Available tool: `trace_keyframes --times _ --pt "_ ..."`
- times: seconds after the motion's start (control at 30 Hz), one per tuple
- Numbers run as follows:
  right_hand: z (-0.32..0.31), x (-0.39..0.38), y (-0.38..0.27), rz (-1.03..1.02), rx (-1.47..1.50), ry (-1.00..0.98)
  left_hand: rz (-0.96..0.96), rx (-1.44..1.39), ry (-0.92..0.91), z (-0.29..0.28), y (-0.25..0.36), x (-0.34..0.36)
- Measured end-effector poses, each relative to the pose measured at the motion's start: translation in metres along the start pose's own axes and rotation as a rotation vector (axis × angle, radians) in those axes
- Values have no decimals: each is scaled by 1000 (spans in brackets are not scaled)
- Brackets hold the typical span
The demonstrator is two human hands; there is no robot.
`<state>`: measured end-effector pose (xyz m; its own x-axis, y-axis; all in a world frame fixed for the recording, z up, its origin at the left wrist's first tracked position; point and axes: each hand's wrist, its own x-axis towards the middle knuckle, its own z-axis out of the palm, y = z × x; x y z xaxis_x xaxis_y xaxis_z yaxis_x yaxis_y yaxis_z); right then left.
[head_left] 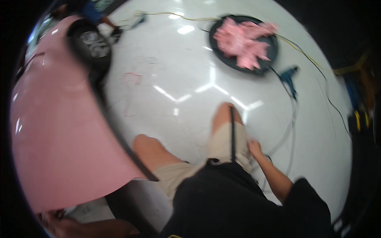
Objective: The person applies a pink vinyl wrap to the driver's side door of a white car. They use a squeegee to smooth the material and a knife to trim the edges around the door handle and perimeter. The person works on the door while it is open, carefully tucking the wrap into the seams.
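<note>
My left hand [55,222] is at the lower left, its blurred fingers curled at the bottom edge of a glossy pink car panel [67,150]. A dark strip runs along the panel's inner edge. My right hand [254,147] hangs beside my right thigh with its fingers curled; what, if anything, they hold is hidden. Beyond the panel a black tire with a spoked wheel [92,44] shows.
A round dark platform [222,59] on the glossy white floor holds crumpled pink film [242,39]. A teal heat gun [288,78], hoses and cables lie nearby. Another person's leg [99,20] is at the upper left. Dark equipment with yellow parts [361,121] stands right.
</note>
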<state>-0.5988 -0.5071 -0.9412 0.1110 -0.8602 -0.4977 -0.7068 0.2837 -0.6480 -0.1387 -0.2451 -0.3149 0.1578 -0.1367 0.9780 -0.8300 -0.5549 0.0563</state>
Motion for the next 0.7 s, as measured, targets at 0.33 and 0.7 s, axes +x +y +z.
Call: trace_keyframes --times 0.33,0.7 --pt "-27 -122 -14 -463 47 -76 -296 -510 46 30 67 -19" --pt "43 -2 89 -628 -191 -68 -136 -516 -147 4 52 -7"
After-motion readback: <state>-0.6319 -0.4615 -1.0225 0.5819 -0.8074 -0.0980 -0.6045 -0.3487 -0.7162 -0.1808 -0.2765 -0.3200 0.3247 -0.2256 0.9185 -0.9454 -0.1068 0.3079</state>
